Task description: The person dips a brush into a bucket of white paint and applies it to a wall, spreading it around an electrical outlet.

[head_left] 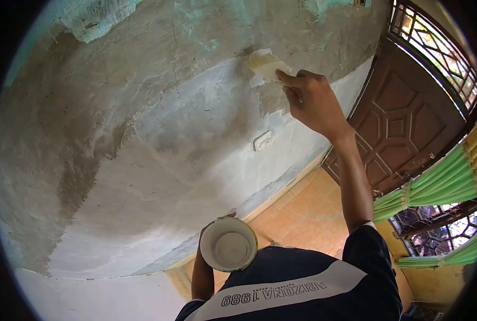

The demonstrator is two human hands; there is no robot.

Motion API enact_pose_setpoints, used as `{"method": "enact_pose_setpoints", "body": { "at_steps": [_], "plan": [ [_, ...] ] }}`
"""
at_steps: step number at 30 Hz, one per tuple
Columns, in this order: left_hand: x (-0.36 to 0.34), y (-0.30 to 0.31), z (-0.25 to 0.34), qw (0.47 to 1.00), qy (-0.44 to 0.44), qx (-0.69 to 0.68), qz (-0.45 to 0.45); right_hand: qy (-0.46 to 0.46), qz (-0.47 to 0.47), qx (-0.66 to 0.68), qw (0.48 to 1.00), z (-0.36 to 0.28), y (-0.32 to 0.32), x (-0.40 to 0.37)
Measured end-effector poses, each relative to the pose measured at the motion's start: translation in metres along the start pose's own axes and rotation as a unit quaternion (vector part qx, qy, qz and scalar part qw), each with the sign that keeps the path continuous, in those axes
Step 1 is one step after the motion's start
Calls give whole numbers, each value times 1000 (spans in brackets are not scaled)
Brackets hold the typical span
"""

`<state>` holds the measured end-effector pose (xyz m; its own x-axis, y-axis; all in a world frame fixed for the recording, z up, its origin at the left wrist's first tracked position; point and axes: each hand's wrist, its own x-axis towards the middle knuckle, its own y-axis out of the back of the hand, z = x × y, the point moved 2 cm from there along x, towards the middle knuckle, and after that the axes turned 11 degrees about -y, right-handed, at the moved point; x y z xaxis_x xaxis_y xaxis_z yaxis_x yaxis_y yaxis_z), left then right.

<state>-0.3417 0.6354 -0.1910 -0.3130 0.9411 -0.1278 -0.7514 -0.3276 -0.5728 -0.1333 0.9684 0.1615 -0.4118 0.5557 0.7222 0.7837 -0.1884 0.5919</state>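
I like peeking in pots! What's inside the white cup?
The white cup in the left hand holds pale paste across its bottom. The paste hides the cup's floor and its own depth.

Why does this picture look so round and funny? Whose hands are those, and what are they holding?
There is no machine here, just a person with two bare hands. The one picture comes from a camera worn on their head, looking forward and down. Its lens bends everything round. That is why you see their dark shirt at the bottom. The right hand holds a flat scraper, smeared with pale paste, against the grey patchy wall. The left hand, mostly hidden, holds a small white tub lower down. On the wall is a white switch plate. Beyond are an orange tiled floor, a brown door and green curtains.
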Motion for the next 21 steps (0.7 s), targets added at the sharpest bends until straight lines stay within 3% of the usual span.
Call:
{"method": "enact_pose_setpoints", "body": {
  "at_steps": [3, 6, 9, 11, 14, 16, 21],
  "plan": [
    [1, -7, 4, 998, 13, -55, 10, -15, -30, 8, 999, -5, 11, 1],
    [0, -5, 1, 999, 19, -43, 5, -34, 16, 27, 999, -5, 2, 1],
    [-2, -6, 4, 998, 28, -64, -5, -8, -13, -26, 1000, 4, -4, -1],
    [-2, -5, 2, 993, 38, -109, -9, -57, -83, -29, 994, 6, 10, 1],
    [-4, 5, -7, 997, 28, -66, 16, -97, -28, -2, 995, 9, 19, 6],
    [-7, 4, -6, 999, -9, -24, 19, -83, -47, -6, 995, 20, 11, 5],
    [-6, 9, -10, 1000, -7, 7, 10, -28, -72, -16, 997, 58, -18, -19]
  ]
}}
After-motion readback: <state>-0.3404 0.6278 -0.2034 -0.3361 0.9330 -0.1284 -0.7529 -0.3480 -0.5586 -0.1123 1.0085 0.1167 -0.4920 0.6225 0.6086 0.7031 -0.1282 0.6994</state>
